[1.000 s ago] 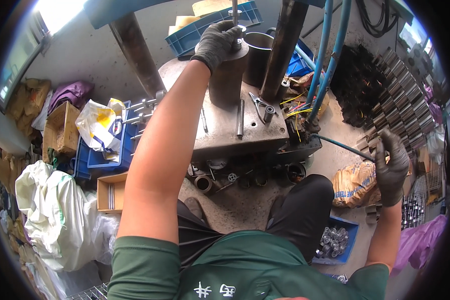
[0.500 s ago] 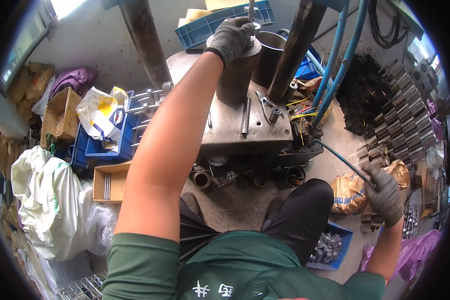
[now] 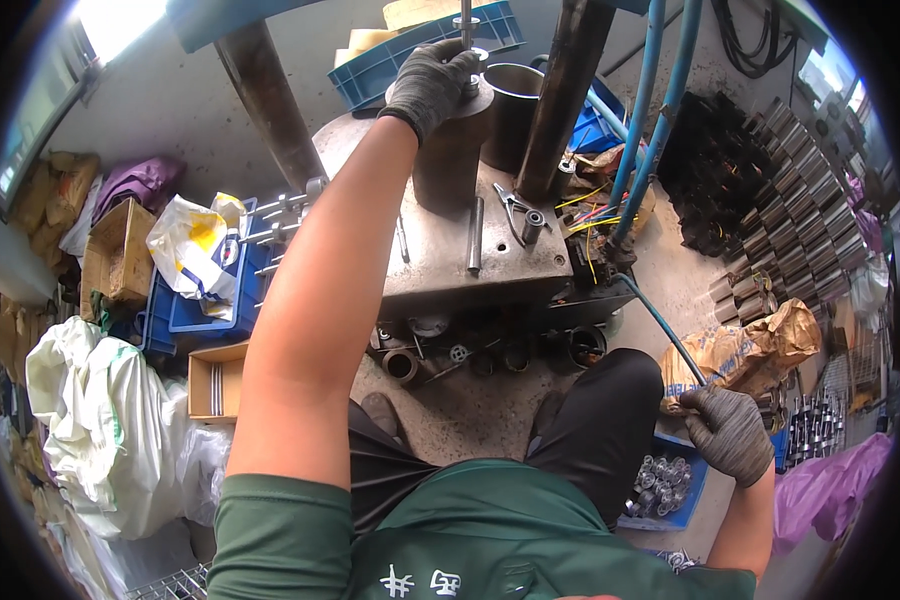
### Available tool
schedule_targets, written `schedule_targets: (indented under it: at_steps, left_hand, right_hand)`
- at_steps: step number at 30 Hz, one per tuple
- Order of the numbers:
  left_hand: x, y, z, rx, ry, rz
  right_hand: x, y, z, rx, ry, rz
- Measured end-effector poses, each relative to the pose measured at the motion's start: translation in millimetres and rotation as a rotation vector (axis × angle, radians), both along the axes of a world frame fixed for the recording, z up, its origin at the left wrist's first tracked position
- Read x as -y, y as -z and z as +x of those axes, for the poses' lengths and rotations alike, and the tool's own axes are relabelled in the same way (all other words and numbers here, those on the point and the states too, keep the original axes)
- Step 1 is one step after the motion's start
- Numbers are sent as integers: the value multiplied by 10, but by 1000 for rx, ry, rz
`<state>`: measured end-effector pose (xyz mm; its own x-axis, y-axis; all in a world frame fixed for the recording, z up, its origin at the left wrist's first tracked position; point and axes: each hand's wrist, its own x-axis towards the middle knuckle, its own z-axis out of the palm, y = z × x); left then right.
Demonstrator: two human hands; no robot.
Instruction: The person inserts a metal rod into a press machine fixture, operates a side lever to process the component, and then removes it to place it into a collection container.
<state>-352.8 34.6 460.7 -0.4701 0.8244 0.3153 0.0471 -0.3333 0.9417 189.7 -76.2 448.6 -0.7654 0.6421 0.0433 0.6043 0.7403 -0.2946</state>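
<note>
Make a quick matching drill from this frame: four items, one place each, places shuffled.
Things:
1. left hand
2. right hand
3. pliers
4. blue bin

Places:
A. lying on the flat metal machine table
B. on top of the upright metal cylinder
C. on the floor by the right knee, holding small metal parts
D. low at the right, above the blue bin

Pairs: 1-B, 2-D, 3-A, 4-C
</note>
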Motion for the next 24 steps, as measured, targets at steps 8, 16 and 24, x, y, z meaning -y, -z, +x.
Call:
schedule_targets:
  at_steps: [8, 16, 24]
  left_hand:
    - [-8, 24, -4, 23, 33, 30]
    - [7, 8, -11, -35, -56, -31]
    - [-43, -15, -30, 6, -43, -61]
  right_hand:
    - [32, -91, -9, 80, 14, -51]
    - [1, -28, 68, 288, -88, -11]
    - [-12, -66, 66, 419, -78, -27]
